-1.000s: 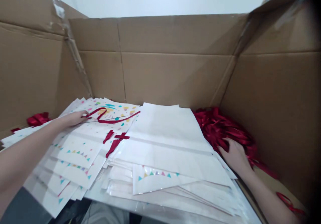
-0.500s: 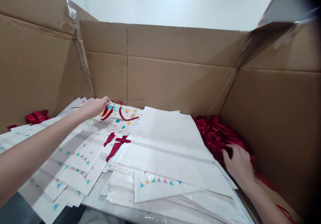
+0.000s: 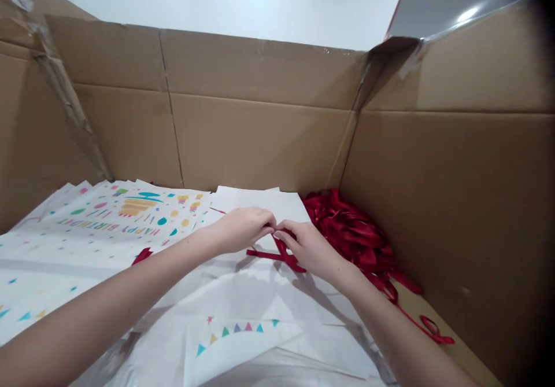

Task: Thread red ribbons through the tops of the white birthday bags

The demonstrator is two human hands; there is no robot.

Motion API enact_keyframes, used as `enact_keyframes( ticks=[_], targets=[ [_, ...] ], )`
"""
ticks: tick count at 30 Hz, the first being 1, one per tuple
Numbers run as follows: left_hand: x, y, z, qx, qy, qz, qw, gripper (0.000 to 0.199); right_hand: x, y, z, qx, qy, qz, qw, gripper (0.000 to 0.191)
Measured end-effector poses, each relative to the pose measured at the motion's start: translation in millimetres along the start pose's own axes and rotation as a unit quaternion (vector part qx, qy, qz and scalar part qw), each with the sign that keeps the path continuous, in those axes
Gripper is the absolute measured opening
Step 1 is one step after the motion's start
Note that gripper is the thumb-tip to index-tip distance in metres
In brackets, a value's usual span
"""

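My left hand [image 3: 250, 228] and my right hand [image 3: 306, 245] meet fingertip to fingertip above the stack of white paper sheets or bags [image 3: 243, 199]. A dark red ribbon [image 3: 286, 254] hangs in loops from between them, and both hands pinch it at the top. From behind my left hand a thin pointed tool [image 3: 218, 210] sticks out to the left; its kind is hard to make out. Under my left forearm shows a short scrap of red ribbon [image 3: 142, 255]. Printed white sheets [image 3: 108, 248] with "HAPPY BIRTHDAY" and a cake spread out at the left.
A large heap of red ribbon [image 3: 347, 225] lies right of the stack, with a loose strand [image 3: 429, 329] trailing toward me. Tall cardboard walls [image 3: 260, 138] enclose the back and sides. One sheet with a printed bunting [image 3: 236, 341] lies at the front.
My left hand has come right from the printed sheets, carrying ribbon. My right hand has left the ribbon heap and moved left to meet it. The view has swung right.
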State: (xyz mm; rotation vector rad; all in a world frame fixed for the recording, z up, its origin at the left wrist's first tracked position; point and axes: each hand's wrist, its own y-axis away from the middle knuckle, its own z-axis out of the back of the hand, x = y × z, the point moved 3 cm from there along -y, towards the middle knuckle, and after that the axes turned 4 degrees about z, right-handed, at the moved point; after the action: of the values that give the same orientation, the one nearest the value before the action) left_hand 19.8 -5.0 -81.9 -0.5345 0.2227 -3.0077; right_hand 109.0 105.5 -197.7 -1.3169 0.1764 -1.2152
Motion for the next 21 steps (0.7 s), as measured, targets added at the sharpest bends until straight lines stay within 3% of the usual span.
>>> enact_keyframes(
  ticks=[4, 7, 12, 15, 18, 21],
  targets=[
    [44.6, 6.4, 17.5, -0.001, 0.110, 0.069, 0.992, 0.021, -49.6, 1.3, 18.5, 0.007, -0.011, 0.030, 0.999, 0.026],
    [81.8, 9.7, 23.9, -0.027, 0.205, 0.133, 0.969, 0.020, -94.6, 2.4, 33.9, -0.036, -0.006, 0.034, 0.999, 0.024],
    [124.5, 15.4, -6.3, -0.106, 0.367, 0.203, 0.902, 0.035, -146.8, 5.7, 45.7, -0.177, -0.016, 0.003, 0.984, 0.029],
    [141.5, 17.1, -29.8, -0.138, 0.439, 0.223, 0.859, 0.036, -161.7, 11.0, 65.1, -0.316, 0.004, -0.022, 0.948, 0.029],
    [146.1, 15.8, -40.3, -0.123, 0.492, 0.224, 0.832, 0.037, -159.8, 20.6, 94.9, -0.465, 0.061, -0.036, 0.883, 0.024],
    [130.9, 11.8, -35.7, -0.070, 0.523, 0.208, 0.824, 0.044, -135.7, 26.7, 112.0, -0.520, 0.110, -0.020, 0.847, 0.016]
  ],
)
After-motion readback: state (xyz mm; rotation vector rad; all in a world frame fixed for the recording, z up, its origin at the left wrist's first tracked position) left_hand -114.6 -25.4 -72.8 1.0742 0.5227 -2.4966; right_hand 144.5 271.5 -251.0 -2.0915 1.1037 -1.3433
